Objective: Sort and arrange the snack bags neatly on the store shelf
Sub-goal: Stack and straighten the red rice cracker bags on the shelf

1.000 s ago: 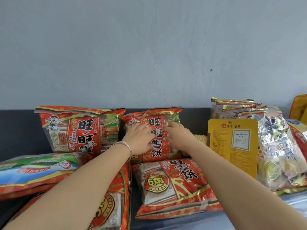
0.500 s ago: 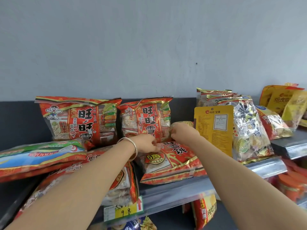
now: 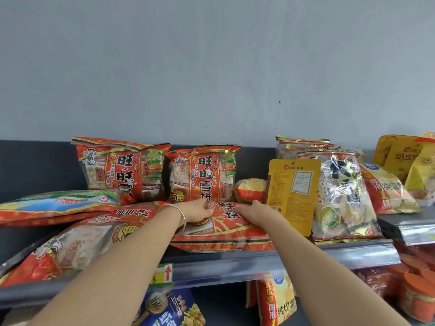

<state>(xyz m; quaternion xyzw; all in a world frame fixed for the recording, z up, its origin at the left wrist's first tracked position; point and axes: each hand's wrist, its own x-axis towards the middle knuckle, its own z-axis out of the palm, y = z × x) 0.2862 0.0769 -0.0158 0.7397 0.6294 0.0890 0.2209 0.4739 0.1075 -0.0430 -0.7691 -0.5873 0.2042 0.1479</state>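
Flat red snack bag (image 3: 226,228) is lying face up at the middle of the shelf (image 3: 259,263), its near seam sitting just behind the front lip. You are laying your left hand (image 3: 197,211) palm down on the bag's far half, fingers stretched straight and pressing on the film; a silver bangle (image 3: 181,216) is circling that wrist. Your right hand (image 3: 256,211) is sitting at the bag's far right corner, knuckles up, fingers reaching leftward along the back edge. Cannot tell whether they are curling round the edge or only lying on it.

Behind the bag, the left upright bag (image 3: 120,170) and right upright bag (image 3: 202,175), both red, are standing side by side against the dark back panel (image 3: 35,165). A second flat red bag (image 3: 77,243) is lying just to the left, with a green-and-blue bag (image 3: 56,203) lying behind it.

To the right, a small round packet (image 3: 250,190) is sitting beside a yellow pouch (image 3: 294,196), which is standing in front of a clear bag of mixed sweets (image 3: 343,201). A yellow price tag (image 3: 162,275) is hanging on the shelf lip.
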